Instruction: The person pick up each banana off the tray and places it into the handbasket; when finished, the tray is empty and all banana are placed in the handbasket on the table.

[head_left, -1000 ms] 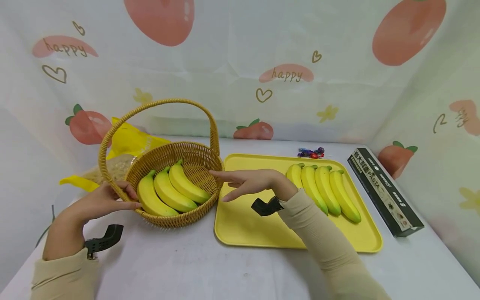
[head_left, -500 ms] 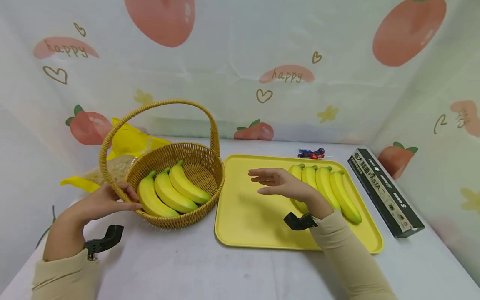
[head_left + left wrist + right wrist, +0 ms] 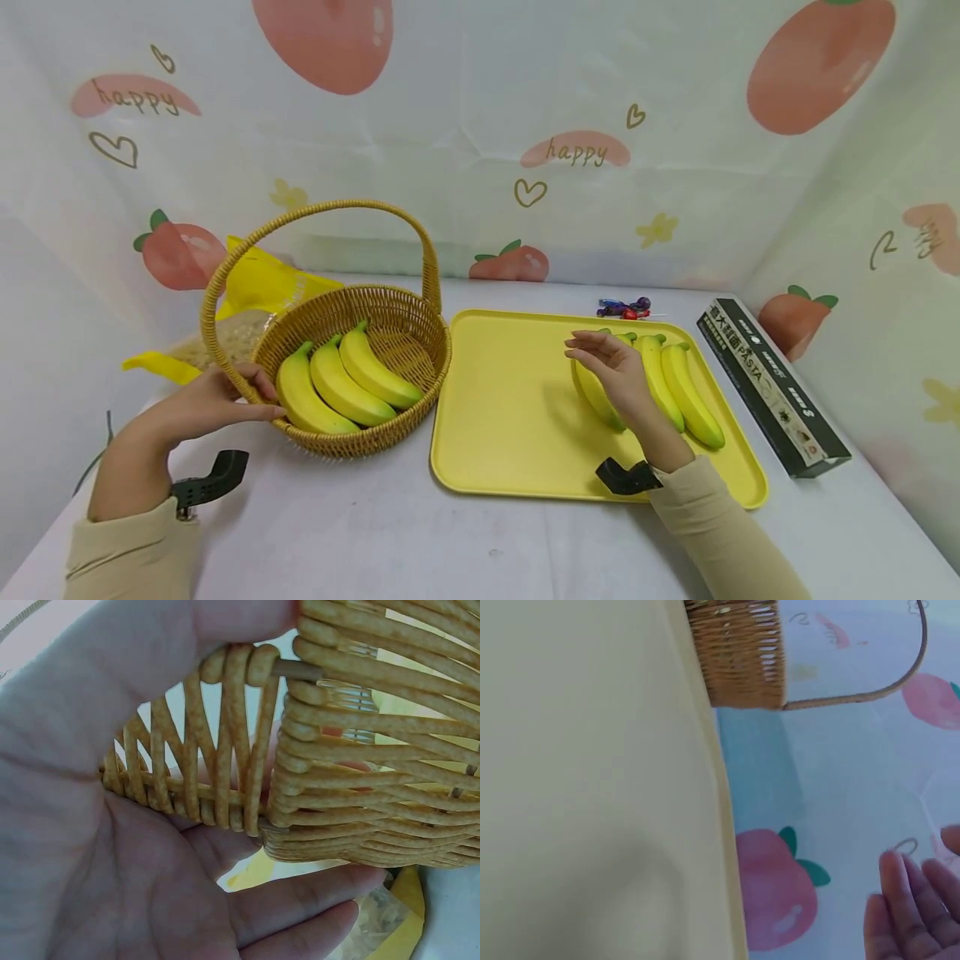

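In the head view my left hand (image 3: 202,407) grips the woven basket (image 3: 411,423) at its left side, by the foot of its handle. The left wrist view shows thumb and fingers around the wicker (image 3: 225,750). Three yellow bananas (image 3: 348,383) lie side by side in the basket. My right hand (image 3: 622,379) hovers over the row of several bananas (image 3: 690,396) on the yellow tray (image 3: 498,408), holding nothing and partly covering the leftmost ones. Its fingers (image 3: 911,907) are loosely bent in the right wrist view.
A long black pasta box (image 3: 772,387) lies right of the tray. Wrapped lollipops (image 3: 624,308) sit behind the tray. A yellow-and-clear bag (image 3: 262,283) stands behind the basket, and a printed cloth (image 3: 450,167) hangs at the back.
My right hand has moved right, from the basket's right rim across the tray to above the bananas. My left hand and the basket have stayed in place.
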`<control>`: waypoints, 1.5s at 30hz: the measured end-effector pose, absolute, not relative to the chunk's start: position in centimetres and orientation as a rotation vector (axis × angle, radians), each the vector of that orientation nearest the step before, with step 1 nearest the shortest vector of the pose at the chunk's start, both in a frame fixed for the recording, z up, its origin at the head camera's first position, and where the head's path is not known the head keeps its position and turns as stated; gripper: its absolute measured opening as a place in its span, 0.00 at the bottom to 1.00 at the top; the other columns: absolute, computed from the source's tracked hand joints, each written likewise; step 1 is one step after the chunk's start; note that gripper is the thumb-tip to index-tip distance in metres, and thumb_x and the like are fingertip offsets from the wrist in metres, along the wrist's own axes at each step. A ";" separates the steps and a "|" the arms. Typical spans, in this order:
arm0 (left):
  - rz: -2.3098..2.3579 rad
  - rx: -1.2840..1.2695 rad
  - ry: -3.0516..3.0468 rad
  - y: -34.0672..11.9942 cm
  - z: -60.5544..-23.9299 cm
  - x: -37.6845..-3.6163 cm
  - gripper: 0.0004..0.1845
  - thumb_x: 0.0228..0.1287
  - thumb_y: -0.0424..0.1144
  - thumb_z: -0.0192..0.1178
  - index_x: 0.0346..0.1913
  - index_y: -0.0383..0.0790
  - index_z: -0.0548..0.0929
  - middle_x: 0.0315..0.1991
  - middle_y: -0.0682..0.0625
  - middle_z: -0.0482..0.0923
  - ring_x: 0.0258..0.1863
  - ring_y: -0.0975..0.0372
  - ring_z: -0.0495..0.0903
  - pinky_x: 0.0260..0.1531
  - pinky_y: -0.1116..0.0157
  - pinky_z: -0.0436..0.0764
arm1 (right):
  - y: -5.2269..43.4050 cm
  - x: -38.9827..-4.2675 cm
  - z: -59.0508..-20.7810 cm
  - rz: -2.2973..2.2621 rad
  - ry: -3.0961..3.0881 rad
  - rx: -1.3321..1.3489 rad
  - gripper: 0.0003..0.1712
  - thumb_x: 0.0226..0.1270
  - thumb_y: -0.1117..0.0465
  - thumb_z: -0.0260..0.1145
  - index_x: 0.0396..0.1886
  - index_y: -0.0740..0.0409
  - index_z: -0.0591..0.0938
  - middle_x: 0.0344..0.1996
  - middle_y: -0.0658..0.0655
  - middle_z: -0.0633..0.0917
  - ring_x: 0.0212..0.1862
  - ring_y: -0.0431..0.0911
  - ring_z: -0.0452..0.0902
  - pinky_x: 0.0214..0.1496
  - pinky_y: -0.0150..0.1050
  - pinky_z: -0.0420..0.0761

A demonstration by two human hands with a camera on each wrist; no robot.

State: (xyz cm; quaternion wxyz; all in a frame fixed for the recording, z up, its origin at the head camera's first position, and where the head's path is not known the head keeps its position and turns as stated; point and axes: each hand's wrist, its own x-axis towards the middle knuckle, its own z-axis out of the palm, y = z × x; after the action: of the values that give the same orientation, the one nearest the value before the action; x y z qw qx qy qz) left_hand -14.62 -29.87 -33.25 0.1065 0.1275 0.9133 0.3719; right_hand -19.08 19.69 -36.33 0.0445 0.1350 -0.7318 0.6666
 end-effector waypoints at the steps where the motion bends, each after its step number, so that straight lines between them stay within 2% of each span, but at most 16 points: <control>1: 1.096 0.378 2.689 -29.9 -33.3 -14.7 0.10 0.56 0.41 0.66 0.34 0.38 0.80 0.30 0.52 0.78 0.33 0.66 0.73 0.33 0.69 0.75 | 19.8 -19.1 -36.5 2.016 -2.233 0.383 0.13 0.65 0.65 0.60 0.50 0.59 0.78 0.40 0.42 0.84 0.43 0.33 0.80 0.50 0.24 0.77; 4: 1.097 0.387 2.685 -30.0 -33.3 -14.7 0.11 0.56 0.41 0.66 0.34 0.36 0.79 0.30 0.52 0.78 0.33 0.66 0.72 0.33 0.70 0.75 | 20.3 -19.1 -37.0 1.903 -2.302 0.325 0.18 0.66 0.65 0.60 0.55 0.65 0.74 0.44 0.50 0.83 0.45 0.33 0.79 0.50 0.22 0.76; 6: 1.104 0.393 2.679 -30.0 -33.4 -14.8 0.11 0.56 0.40 0.65 0.34 0.36 0.79 0.30 0.52 0.78 0.33 0.66 0.72 0.32 0.70 0.75 | 20.5 -19.2 -37.3 1.809 -2.388 0.303 0.22 0.67 0.64 0.59 0.58 0.68 0.71 0.50 0.58 0.81 0.49 0.38 0.78 0.52 0.24 0.75; 8: 1.112 0.390 2.675 -30.0 -33.4 -14.8 0.11 0.56 0.40 0.66 0.34 0.36 0.79 0.30 0.52 0.78 0.33 0.66 0.73 0.33 0.70 0.75 | 20.8 -19.2 -37.6 1.729 -2.467 0.286 0.24 0.67 0.63 0.59 0.61 0.68 0.69 0.55 0.66 0.77 0.55 0.45 0.75 0.59 0.32 0.73; 10: 1.115 0.380 2.677 -29.9 -33.5 -14.8 0.11 0.56 0.41 0.66 0.34 0.37 0.79 0.30 0.52 0.78 0.33 0.66 0.73 0.33 0.70 0.75 | 21.0 -19.3 -37.9 1.691 -2.522 0.285 0.26 0.67 0.64 0.58 0.63 0.68 0.67 0.59 0.69 0.72 0.61 0.53 0.70 0.66 0.42 0.68; 12: 1.111 0.378 2.677 -29.9 -33.4 -14.8 0.11 0.56 0.41 0.66 0.34 0.37 0.79 0.30 0.52 0.78 0.33 0.66 0.73 0.33 0.70 0.75 | 21.2 -19.4 -38.3 1.661 -2.569 0.293 0.28 0.67 0.64 0.58 0.65 0.68 0.65 0.63 0.69 0.69 0.65 0.58 0.65 0.70 0.50 0.61; 14: 1.101 0.380 2.680 -29.9 -33.3 -14.8 0.11 0.56 0.41 0.66 0.34 0.36 0.79 0.30 0.52 0.78 0.33 0.66 0.73 0.33 0.70 0.75 | 21.4 -19.6 -38.6 1.654 -2.596 0.307 0.29 0.67 0.65 0.58 0.66 0.68 0.63 0.65 0.69 0.67 0.68 0.60 0.60 0.71 0.54 0.57; 21: 1.084 0.394 2.714 -30.1 -33.6 -14.8 0.10 0.55 0.40 0.66 0.34 0.37 0.80 0.30 0.54 0.79 0.33 0.68 0.73 0.32 0.71 0.75 | 21.3 -19.7 -39.0 1.533 -2.698 0.332 0.31 0.66 0.66 0.60 0.66 0.67 0.64 0.66 0.69 0.65 0.69 0.61 0.57 0.70 0.54 0.56; 28: 1.089 0.391 2.707 -30.0 -33.5 -14.7 0.10 0.55 0.41 0.66 0.33 0.38 0.80 0.30 0.52 0.79 0.33 0.66 0.73 0.33 0.70 0.75 | 21.4 -19.7 -39.5 1.467 -2.732 0.441 0.31 0.61 0.74 0.59 0.65 0.68 0.65 0.70 0.71 0.55 0.72 0.65 0.46 0.70 0.57 0.53; 34: 1.086 0.382 2.705 -29.9 -33.4 -14.6 0.11 0.55 0.42 0.66 0.33 0.38 0.79 0.30 0.52 0.79 0.33 0.66 0.73 0.33 0.70 0.76 | 21.4 -19.7 -39.7 1.432 -2.761 0.572 0.34 0.58 0.77 0.60 0.66 0.66 0.64 0.71 0.70 0.52 0.72 0.66 0.42 0.69 0.62 0.53; 45: 1.096 0.374 2.701 -29.8 -33.4 -14.6 0.10 0.55 0.41 0.66 0.33 0.38 0.80 0.30 0.52 0.79 0.34 0.66 0.74 0.33 0.70 0.76 | 21.4 -19.5 -40.0 1.377 -2.820 0.690 0.39 0.54 0.80 0.60 0.68 0.64 0.62 0.72 0.69 0.48 0.73 0.64 0.36 0.69 0.63 0.49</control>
State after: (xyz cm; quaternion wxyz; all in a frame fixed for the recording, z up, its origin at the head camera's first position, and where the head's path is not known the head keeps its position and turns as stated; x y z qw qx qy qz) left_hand -14.61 -29.76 -33.36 0.1014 0.1267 0.9144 0.3709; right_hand -19.54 21.40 -40.05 -0.0358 0.2146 -0.8772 0.4281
